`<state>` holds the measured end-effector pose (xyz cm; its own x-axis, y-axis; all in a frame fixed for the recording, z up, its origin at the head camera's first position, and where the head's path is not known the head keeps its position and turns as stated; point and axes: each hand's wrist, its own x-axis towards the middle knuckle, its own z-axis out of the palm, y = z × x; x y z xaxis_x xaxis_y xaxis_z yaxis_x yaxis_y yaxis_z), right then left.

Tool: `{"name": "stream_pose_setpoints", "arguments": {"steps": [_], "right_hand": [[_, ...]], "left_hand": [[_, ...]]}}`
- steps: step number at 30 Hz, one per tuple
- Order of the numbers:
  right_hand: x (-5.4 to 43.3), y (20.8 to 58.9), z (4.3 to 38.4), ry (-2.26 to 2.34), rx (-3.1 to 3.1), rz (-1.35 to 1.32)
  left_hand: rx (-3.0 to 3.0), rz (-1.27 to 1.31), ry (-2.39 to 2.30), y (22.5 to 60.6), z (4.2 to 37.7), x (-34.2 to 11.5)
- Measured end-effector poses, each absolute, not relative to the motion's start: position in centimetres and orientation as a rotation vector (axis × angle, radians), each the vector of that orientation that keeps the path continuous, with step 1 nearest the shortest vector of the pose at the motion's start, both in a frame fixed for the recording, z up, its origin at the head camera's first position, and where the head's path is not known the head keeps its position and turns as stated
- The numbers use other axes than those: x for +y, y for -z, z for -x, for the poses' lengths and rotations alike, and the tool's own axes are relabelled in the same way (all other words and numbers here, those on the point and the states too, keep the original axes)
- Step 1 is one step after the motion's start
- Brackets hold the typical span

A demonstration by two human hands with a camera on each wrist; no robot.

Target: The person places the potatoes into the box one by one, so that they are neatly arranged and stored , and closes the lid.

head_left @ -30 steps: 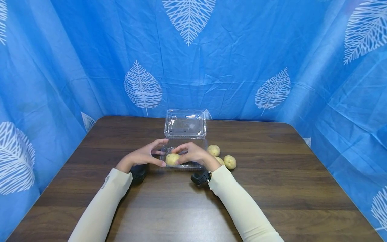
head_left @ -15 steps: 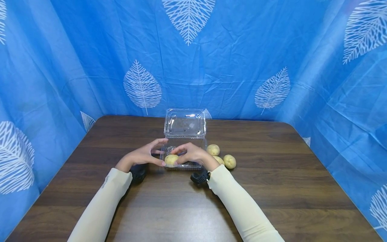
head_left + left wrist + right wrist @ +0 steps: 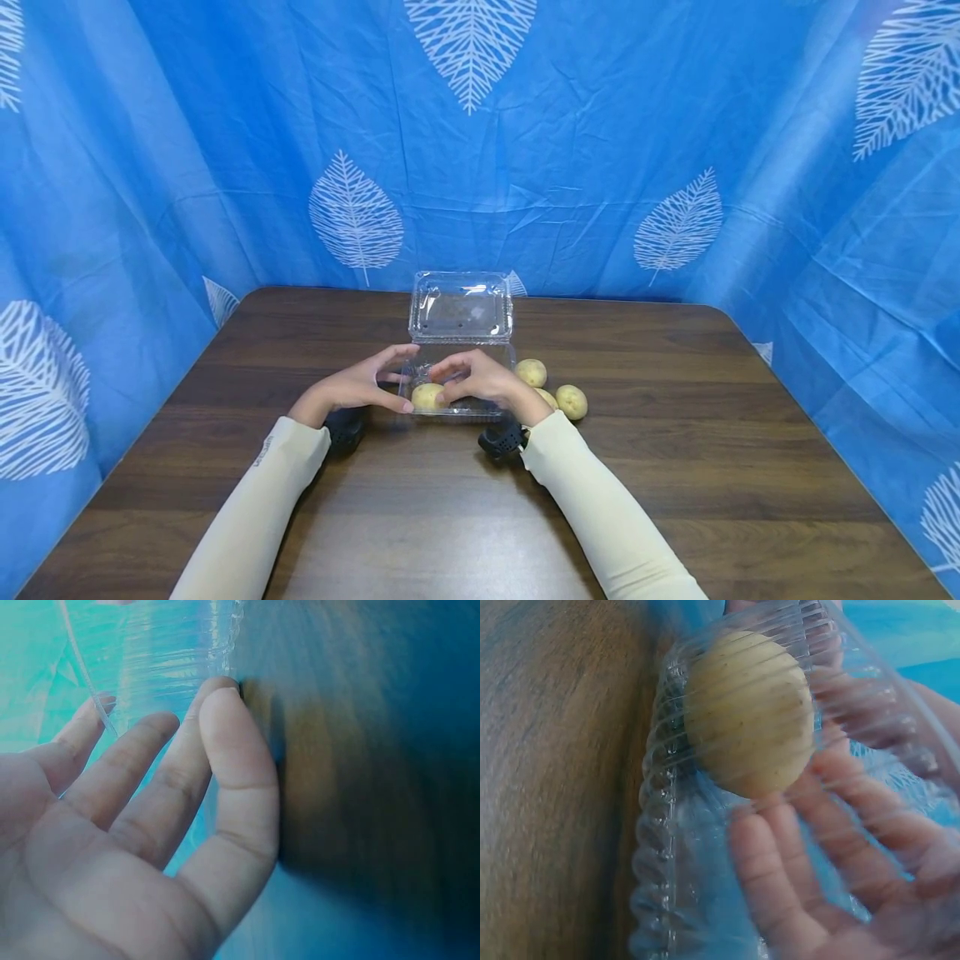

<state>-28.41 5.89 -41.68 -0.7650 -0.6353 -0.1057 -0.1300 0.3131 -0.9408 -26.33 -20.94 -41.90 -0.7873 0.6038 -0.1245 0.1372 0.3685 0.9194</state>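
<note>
In the head view a clear plastic clamshell box [image 3: 467, 412] stands on the table, its lid [image 3: 461, 308] raised at the back. One potato [image 3: 427, 397] lies in the box's front left corner. My left hand [image 3: 352, 387] is at the box's left side with fingers spread, thumb by the front corner; the left wrist view shows its fingertips at the ridged wall [image 3: 176, 664]. Inside the box is my right hand [image 3: 483, 382], thumb and index finger apart. Through the plastic, the right wrist view shows its fairly straight fingers [image 3: 757, 855] with tips right at the potato.
Beside the box on the right sit loose potatoes, one at the back [image 3: 531, 372], one at the far right [image 3: 572, 402] and one partly behind the right wrist [image 3: 546, 398]. A blue leaf-patterned curtain [image 3: 480, 208] surrounds the brown wooden table [image 3: 420, 517].
The right index finger has lifted slightly away from the thumb and the potato. The potato stays in its corner, and the left hand holds its position at the box.
</note>
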Motion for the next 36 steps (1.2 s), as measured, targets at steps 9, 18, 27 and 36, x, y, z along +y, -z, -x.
{"name": "stream_pose_setpoints", "arguments": {"steps": [9, 18, 27, 36], "right_hand": [[6.5, 41.4, 28.0, 1.599, 2.085, 0.716], [7.3, 41.2, 27.7, 1.666, 2.058, 0.798], [8.3, 41.0, 27.4, 1.759, 2.089, 0.790], [9.7, 40.8, 27.6, 1.733, 2.164, 0.831]], "left_hand": [[2.199, -0.637, -1.400, 41.9, 26.3, -20.9], [2.204, -0.646, -1.401, 41.9, 26.3, -20.9], [2.189, -0.653, -1.416, 42.0, 26.3, -20.9], [2.187, -0.670, -1.415, 42.1, 26.5, -20.9]]}}
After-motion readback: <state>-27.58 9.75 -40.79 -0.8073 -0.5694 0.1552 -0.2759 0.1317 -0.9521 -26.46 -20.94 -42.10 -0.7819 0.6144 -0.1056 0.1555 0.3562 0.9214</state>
